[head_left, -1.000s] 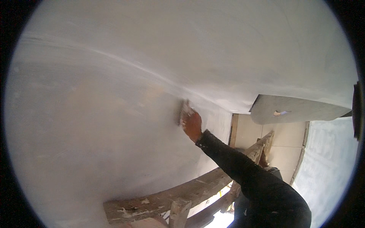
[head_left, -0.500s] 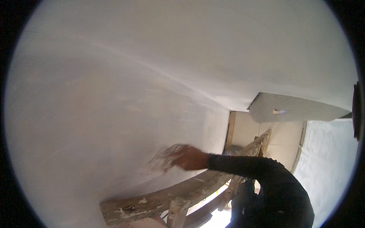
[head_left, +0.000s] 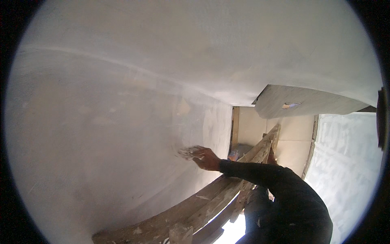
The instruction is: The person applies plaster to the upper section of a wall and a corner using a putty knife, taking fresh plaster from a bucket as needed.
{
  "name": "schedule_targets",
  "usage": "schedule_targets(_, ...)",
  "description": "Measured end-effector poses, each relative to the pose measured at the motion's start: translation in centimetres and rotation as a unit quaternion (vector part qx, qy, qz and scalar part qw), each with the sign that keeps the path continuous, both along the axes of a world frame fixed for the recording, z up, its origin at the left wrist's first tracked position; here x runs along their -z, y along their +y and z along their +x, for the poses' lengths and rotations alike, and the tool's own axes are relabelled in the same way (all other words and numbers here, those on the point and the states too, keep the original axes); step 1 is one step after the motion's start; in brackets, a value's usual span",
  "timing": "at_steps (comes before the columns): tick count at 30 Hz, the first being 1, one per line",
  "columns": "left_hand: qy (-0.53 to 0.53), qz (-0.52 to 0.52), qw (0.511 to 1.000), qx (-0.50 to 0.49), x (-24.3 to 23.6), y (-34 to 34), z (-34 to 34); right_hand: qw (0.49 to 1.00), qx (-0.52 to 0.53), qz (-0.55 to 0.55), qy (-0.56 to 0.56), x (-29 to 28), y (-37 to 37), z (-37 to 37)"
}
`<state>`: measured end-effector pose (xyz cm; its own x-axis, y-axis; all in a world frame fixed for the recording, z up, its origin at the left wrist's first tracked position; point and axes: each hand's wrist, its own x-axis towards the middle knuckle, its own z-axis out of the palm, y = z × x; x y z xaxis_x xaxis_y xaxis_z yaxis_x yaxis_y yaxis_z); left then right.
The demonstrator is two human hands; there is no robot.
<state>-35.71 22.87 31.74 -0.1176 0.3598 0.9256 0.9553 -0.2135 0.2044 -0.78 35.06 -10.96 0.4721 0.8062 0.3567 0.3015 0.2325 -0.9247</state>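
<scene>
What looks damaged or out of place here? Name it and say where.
The wall finish is uneven: tan patches show through the white coat above the right hand, which presses a blurred tool to it. The wooden planks below are spattered with white. Nothing looks broken.

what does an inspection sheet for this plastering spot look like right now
surface: white plastered wall, smooth, faint patches.
job's things: flat pad or trowel against the wall.
clutter: plaster-spattered wooden planks below.
grips: right hand holds the tool against the wall; left hand not in view.
cables: nothing seen.
surroundings: ceiling above, doorway beyond, second wall at right.
</scene>
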Motion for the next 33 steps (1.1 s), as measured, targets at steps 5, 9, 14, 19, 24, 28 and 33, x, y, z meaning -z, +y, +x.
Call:
schedule_targets(5, -0.011, 0.0, 0.999, 0.037, 0.0, 1.5, 0.8, 0.971, 0.157, -0.164, 0.071, 7.7, 3.5, 7.4)
schedule_targets(9, 0.033, -0.001, 0.999, 0.03, -1.0, 0.4, -0.9, 0.974, 0.112, -0.135, 0.143, 0.6, 8.9, 10.4)
schedule_targets(14, -0.013, 0.05, 0.998, 0.033, 0.1, 0.7, 2.0, 0.993, -0.057, 0.076, -0.068, -4.0, 2.5, 0.1)
schedule_targets(19, -0.075, -0.001, 0.997, 0.033, -0.4, 0.4, -0.9, 0.973, -0.173, -0.002, -0.155, 3.3, -1.9, 3.8)
schedule_targets(24, -0.097, 0.003, 0.995, 0.034, -0.8, 0.6, 0.4, 0.985, 0.144, -0.052, 0.078, 1.4, 4.6, 6.8)
schedule_targets(28, -0.081, -0.009, 0.997, 0.012, -1.0, 0.4, 0.9, 0.988, -0.007, 0.048, -0.146, -0.6, 0.5, -0.8)
schedule_targets(33, -0.091, -0.01, 0.996, -0.014, -1.6, -1.4, 0.9, 0.993, 0.099, -0.049, -0.05, 5.5, -0.5, 3.1)
